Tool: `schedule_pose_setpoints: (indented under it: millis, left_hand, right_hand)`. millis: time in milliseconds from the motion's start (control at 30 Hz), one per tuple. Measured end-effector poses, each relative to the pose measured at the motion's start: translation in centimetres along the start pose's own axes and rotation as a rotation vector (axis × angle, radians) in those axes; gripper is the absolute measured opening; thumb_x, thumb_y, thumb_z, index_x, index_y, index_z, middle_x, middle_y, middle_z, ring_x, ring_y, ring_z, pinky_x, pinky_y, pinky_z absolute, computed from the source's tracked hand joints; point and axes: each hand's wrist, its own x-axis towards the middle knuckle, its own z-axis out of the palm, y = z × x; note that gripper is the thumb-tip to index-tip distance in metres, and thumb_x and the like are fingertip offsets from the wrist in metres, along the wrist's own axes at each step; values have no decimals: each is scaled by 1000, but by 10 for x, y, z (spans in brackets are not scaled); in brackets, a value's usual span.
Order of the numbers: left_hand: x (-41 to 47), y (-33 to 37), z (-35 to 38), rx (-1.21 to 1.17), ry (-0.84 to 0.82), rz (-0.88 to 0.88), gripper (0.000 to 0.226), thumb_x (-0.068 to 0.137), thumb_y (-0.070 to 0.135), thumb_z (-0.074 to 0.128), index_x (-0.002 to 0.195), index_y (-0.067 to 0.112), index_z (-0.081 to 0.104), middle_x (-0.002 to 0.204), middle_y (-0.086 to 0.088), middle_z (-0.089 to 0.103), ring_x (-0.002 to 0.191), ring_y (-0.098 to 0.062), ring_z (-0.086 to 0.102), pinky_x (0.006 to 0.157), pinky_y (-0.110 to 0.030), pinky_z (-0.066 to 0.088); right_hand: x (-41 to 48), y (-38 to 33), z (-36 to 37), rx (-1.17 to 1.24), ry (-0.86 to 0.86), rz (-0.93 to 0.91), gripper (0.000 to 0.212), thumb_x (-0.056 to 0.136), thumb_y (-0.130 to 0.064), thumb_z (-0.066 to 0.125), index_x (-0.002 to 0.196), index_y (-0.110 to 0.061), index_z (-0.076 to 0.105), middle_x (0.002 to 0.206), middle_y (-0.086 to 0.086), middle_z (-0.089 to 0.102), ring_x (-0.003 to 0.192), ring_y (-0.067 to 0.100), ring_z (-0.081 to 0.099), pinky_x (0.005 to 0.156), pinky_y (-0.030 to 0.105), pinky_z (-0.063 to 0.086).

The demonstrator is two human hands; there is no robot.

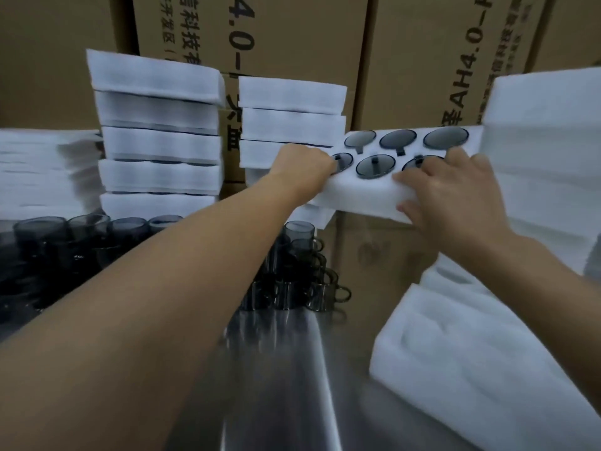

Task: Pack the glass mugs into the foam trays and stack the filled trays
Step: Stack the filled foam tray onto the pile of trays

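Note:
A white foam tray [364, 193] filled with several dark glass mugs [375, 165] is held in the air above the table, tilted a little. My left hand [304, 167] grips its left end, fingers curled over the edge. My right hand [455, 187] holds its right front edge, fingers on top and thumb on the front face. Behind the tray rises a stack of filled foam trays [292, 125]. Loose dark glass mugs [299, 271] stand on the table below, more of the loose mugs [65, 242] at the left.
A taller tray stack [156, 135] stands at the back left and low foam sheets [35, 170] at the far left. Empty foam trays [471, 353] lie at the right, with a foam pile [546, 141] above them. Cardboard boxes [292, 34] wall the back. The metal tabletop [286, 385] lies in front.

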Motion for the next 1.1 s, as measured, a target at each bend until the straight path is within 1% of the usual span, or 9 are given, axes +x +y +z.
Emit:
schedule_pose_setpoints:
  millis: [100, 167, 300, 400, 467, 600, 733, 933, 1100]
  left_hand:
    - [16, -4, 23, 39, -1, 19, 44, 91, 5, 48, 130, 26, 50, 80, 2, 49, 68, -22, 45, 46, -25, 15]
    - [20, -8, 36, 24, 26, 33, 40, 92, 10, 49, 129, 25, 50, 89, 1, 57, 70, -23, 47, 46, -25, 15]
    - [14, -11, 42, -39, 86, 107, 36, 95, 23, 49, 131, 28, 47, 111, 1, 61, 91, -26, 60, 50, -25, 20]
    - [3, -24, 36, -58, 117, 160, 31, 94, 24, 50, 124, 25, 55, 116, 4, 60, 104, -24, 57, 56, -28, 28]
    - [-5, -36, 29, -24, 122, 205, 29, 91, 23, 52, 120, 25, 58, 116, 6, 60, 107, -22, 56, 54, -26, 27]
    - [-14, -43, 15, 35, 14, 242, 33, 90, 21, 51, 121, 28, 55, 118, 9, 57, 104, -21, 58, 51, -25, 23]
    - [-7, -20, 8, 83, -106, 256, 34, 88, 15, 47, 119, 27, 53, 113, 3, 54, 90, -25, 56, 47, -27, 17]
    - [6, 14, 8, 31, -129, 307, 33, 84, 6, 48, 112, 23, 54, 97, 1, 52, 62, -18, 35, 45, -27, 16]
    - [11, 27, 19, -113, -129, 329, 39, 85, 4, 48, 114, 29, 53, 103, -1, 59, 76, -23, 46, 48, -26, 18]
  right_hand:
    - [15, -2, 25, -5, -62, 0, 35, 90, -33, 57, 120, -17, 55, 111, 8, 60, 107, 31, 44, 79, 35, 22]
    - [18, -4, 36, -8, -78, -12, 35, 91, -33, 56, 121, -17, 53, 112, 7, 59, 107, 30, 44, 78, 34, 21]
    - [10, -6, 39, 48, -37, -31, 34, 85, -26, 65, 113, -8, 60, 103, 14, 61, 98, 34, 50, 73, 35, 21]
    - [-5, -9, 40, 222, 25, -58, 38, 71, -15, 80, 103, 0, 66, 89, 19, 65, 83, 39, 58, 68, 40, 37]
    - [-13, -14, 42, 312, 6, -52, 42, 73, -16, 79, 110, -3, 65, 92, 16, 66, 84, 38, 59, 68, 42, 41]
    - [-9, -14, 55, 433, -86, 15, 45, 85, -28, 68, 127, -21, 53, 117, 3, 63, 107, 28, 56, 82, 40, 39]
    - [-10, -5, 76, 514, -270, 123, 43, 88, -30, 65, 127, -27, 47, 123, 0, 62, 112, 26, 56, 89, 38, 42]
    - [-23, 9, 89, 458, -495, 157, 38, 91, -30, 59, 123, -28, 39, 116, 2, 61, 98, 29, 57, 71, 29, 33]
    - [-30, 29, 71, 407, -578, 163, 36, 88, -32, 60, 118, -36, 40, 110, 0, 62, 94, 25, 58, 68, 30, 37]
